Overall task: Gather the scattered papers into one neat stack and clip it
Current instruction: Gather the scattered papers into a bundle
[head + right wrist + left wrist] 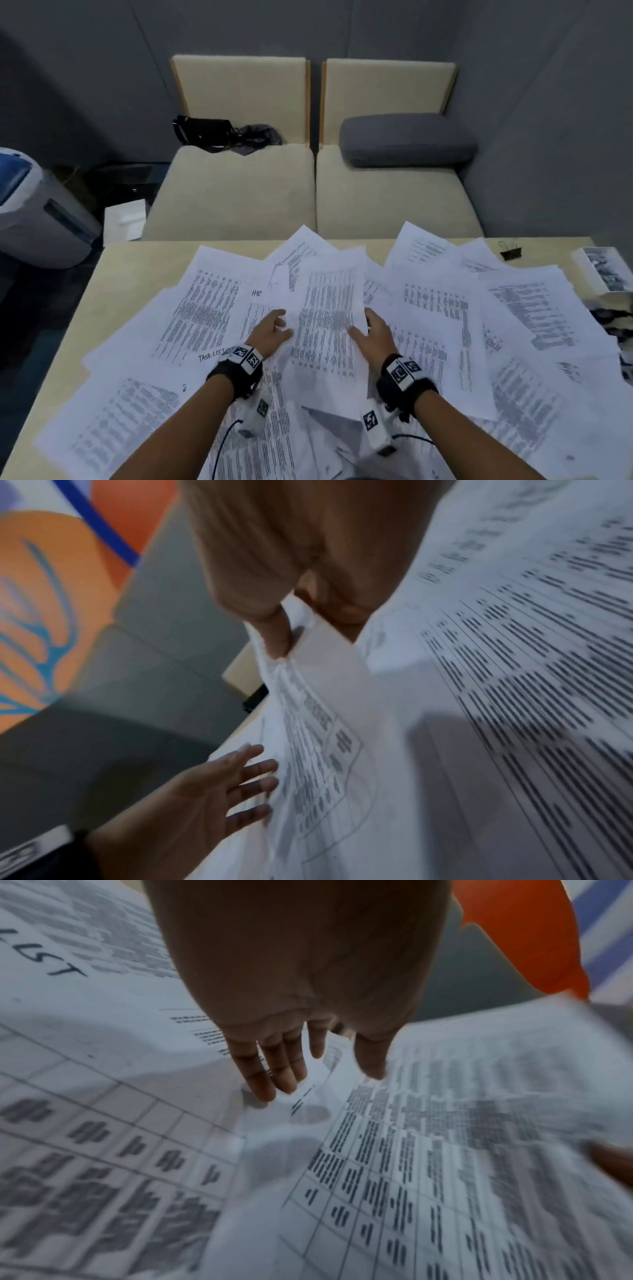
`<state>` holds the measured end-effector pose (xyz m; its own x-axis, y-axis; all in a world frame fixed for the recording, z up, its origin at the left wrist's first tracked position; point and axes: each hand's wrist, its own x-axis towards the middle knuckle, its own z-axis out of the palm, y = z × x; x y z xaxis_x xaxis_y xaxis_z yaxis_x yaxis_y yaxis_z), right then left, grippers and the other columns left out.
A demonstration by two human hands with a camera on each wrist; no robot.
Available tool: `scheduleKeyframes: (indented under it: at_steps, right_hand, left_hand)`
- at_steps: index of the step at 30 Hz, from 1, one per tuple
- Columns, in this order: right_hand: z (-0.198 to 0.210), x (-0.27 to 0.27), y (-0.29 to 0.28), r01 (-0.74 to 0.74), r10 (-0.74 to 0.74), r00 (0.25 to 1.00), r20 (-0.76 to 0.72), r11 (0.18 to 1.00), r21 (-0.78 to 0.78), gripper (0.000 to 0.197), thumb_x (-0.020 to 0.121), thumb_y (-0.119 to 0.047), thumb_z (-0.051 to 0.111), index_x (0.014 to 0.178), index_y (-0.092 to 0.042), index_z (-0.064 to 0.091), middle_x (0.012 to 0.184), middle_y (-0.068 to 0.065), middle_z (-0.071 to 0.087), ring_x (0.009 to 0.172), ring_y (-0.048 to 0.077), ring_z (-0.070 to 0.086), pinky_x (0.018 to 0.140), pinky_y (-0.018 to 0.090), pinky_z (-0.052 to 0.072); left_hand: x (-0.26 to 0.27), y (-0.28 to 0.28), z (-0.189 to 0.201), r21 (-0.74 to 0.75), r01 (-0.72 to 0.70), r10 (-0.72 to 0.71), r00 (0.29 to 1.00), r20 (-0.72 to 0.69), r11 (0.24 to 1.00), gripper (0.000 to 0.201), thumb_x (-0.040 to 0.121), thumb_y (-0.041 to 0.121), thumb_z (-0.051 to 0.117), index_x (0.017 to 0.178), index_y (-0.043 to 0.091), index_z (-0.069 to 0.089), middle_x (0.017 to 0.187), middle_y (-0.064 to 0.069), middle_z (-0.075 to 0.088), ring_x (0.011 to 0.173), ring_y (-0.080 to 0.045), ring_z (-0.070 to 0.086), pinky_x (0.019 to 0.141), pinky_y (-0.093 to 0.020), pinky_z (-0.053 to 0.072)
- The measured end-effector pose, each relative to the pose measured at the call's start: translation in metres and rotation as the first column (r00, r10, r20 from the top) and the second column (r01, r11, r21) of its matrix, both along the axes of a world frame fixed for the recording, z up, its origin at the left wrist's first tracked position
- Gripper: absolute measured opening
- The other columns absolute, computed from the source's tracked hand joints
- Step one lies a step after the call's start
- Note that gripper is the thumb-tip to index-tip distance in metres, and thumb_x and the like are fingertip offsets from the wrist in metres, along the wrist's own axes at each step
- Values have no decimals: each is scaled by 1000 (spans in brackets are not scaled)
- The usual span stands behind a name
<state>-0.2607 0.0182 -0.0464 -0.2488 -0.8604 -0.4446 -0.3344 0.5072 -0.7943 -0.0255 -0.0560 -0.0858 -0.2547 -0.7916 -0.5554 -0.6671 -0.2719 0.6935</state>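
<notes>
Dozens of printed papers [435, 308] lie fanned across the pale table [137, 260], overlapping at every angle, so the gathering has barely begun and no stack exists yet. Both hands work one sheet [325, 325] at the middle of the spread. The right hand [371, 337] pinches that sheet's right edge, and the right wrist view shows the thumb and a finger closed on the paper, which lifts off the pile there. The left hand [270, 334] is spread wide, its fingers [270, 1069] straight and laid against the sheet's left edge, holding nothing. I judge this to be the lifting or squaring of a first page (the seed of the stack). Left to do: pull in all the other sheets from both sides, tap the edges even, then fetch the black binder clip [510, 253], which sits untouched at the far right of the table, near a small white box [589, 270], well apart from either hand.
</notes>
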Motion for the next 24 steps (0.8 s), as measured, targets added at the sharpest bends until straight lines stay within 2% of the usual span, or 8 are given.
scheduleKeyframes:
  at_steps: [3, 4, 5, 6, 8, 15, 19, 24]
  right_hand:
    - [32, -5, 2, -173, 188, 976, 110, 976, -135, 41, 94, -20, 62, 133, -16, 50, 137, -6, 54, 120, 5, 55, 105, 30, 44]
    - [39, -11, 5, -189, 215, 960, 178, 970, -149, 37, 93, -17, 63, 128, -19, 54, 128, -8, 61, 115, 3, 59, 99, 25, 47]
    - [42, -20, 10, -181, 214, 949, 231, 971, -155, 34, 91, -16, 65, 124, -21, 56, 121, -10, 65, 111, 2, 61, 95, 22, 48]
    - [41, -31, 14, -146, 176, 949, 263, 980, -133, 32, 91, -16, 66, 121, -22, 58, 117, -10, 66, 111, 4, 62, 94, 23, 48]
    - [24, -58, 24, -24, 31, 966, 257, 999, -31, 32, 90, -19, 67, 121, -19, 59, 119, -4, 65, 112, 13, 61, 98, 34, 49]
    - [-27, -163, 82, 547, -446, 824, -348, 787, 284, 49, 82, -19, 69, 125, -10, 47, 134, 18, 40, 111, 37, 54, 92, 38, 46]
    - [-31, -158, 89, 496, -465, 868, -173, 807, 320, 70, 78, -21, 77, 135, -6, 40, 132, 15, 51, 118, 31, 54, 92, 29, 43]
    - [-41, -124, 81, 371, -392, 920, -2, 868, 329, 58, 72, -24, 83, 121, -8, 58, 118, 7, 67, 104, 23, 64, 90, 29, 51]
  left_hand:
    - [-9, -9, 10, 32, -208, 210, 967, -144, 978, 68, 85, 36, 71, 139, 10, 39, 127, -11, 55, 108, -22, 55, 91, -34, 47]
    - [-14, -8, 21, 67, -228, 236, 951, -199, 971, 66, 82, 41, 72, 133, 8, 46, 99, 7, 47, 93, -19, 57, 83, -32, 47]
    - [-18, -4, 29, 102, -210, 229, 941, -249, 972, 60, 80, 47, 72, 123, 10, 54, 116, 2, 25, 77, -13, 55, 73, -28, 46]
    - [-22, 0, 34, 142, -165, 200, 936, -289, 976, 49, 79, 50, 72, 111, 16, 60, 76, 18, 42, 69, -9, 54, 66, -24, 44]
    - [-32, 5, 38, 169, -84, 134, 940, -313, 982, 30, 83, 40, 71, 104, 19, 63, 83, 8, 68, 72, -8, 62, 69, -22, 51]
    - [-57, 18, 21, -143, -212, 207, 977, -53, 967, 19, 94, 22, 58, 85, 5, 58, 63, -8, 60, 50, -21, 56, 48, -31, 52]
    - [-56, 35, 1, -108, -70, 92, 974, 207, 992, 14, 92, 21, 49, 80, 18, 57, 67, -7, 67, 58, -25, 67, 55, -38, 60]
    - [-66, 52, -21, -67, -16, 31, 973, 227, 998, 15, 92, 19, 50, 81, 11, 57, 67, -7, 65, 59, -25, 64, 63, -46, 60]
